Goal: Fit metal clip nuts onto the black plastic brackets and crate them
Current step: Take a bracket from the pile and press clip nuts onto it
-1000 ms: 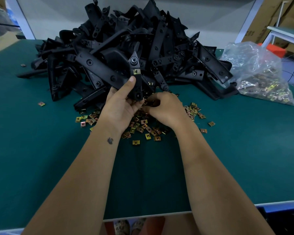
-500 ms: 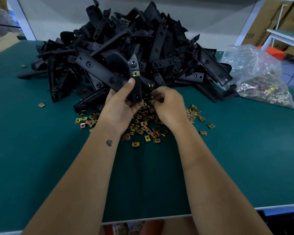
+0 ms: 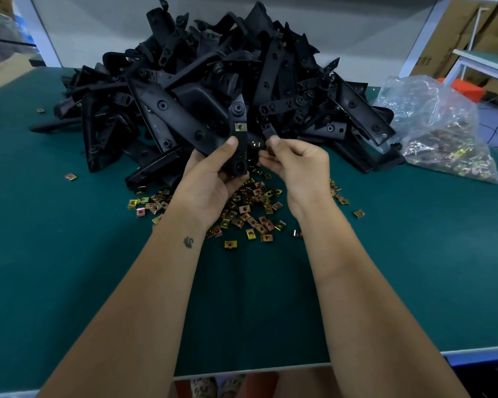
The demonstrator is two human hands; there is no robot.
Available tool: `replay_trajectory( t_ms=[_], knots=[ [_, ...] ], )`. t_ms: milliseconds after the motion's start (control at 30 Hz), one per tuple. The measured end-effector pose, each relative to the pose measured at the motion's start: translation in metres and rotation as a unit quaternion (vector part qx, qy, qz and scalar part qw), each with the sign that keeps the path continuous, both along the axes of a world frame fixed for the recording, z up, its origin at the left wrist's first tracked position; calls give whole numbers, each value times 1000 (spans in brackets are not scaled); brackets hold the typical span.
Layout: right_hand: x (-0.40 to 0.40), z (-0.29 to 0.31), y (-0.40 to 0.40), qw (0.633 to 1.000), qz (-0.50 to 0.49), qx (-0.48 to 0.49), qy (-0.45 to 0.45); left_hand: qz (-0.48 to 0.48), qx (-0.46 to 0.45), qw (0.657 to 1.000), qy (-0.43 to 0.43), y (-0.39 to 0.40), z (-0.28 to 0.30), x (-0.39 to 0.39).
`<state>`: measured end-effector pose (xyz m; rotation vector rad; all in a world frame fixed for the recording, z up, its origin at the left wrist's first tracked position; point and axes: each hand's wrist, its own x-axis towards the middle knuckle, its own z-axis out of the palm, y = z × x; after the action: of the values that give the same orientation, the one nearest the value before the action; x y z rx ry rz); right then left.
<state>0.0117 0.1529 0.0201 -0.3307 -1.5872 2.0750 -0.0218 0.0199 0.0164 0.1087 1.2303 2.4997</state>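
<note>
Left hand [image 3: 210,179]: grips a bracket [image 3: 238,136] upright, thumb on its face; one nut [image 3: 240,127] already clipped on above the thumb.
Right hand [image 3: 296,165]: just beside it, pinches a loose clip nut [image 3: 270,151] between thumb and fingers.
Nuts [image 3: 250,208]: scattered on the green table [image 3: 69,268] under both hands.
Bracket pile [image 3: 213,90]: behind.
Bag [image 3: 443,130] of nuts: far right.
</note>
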Motion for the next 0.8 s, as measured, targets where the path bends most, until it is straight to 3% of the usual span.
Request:
replay_trajectory(
  t_ms=[167, 367, 600, 800],
  knots=[
    [-2, 2, 2, 995, 20, -97, 7, -2, -6, 1000, -6, 1, -1, -1],
    [0, 2, 0, 999, 29, -36, 5, -2, -3, 1000, -10, 2, -1, 0],
    [1, 5, -2, 997, 39, -59, 24, 1, 2, 1000, -15, 2, -1, 0],
    [5, 4, 0, 999, 44, 28, -7, -4, 19, 1000, -17, 1, -2, -2]
  ],
)
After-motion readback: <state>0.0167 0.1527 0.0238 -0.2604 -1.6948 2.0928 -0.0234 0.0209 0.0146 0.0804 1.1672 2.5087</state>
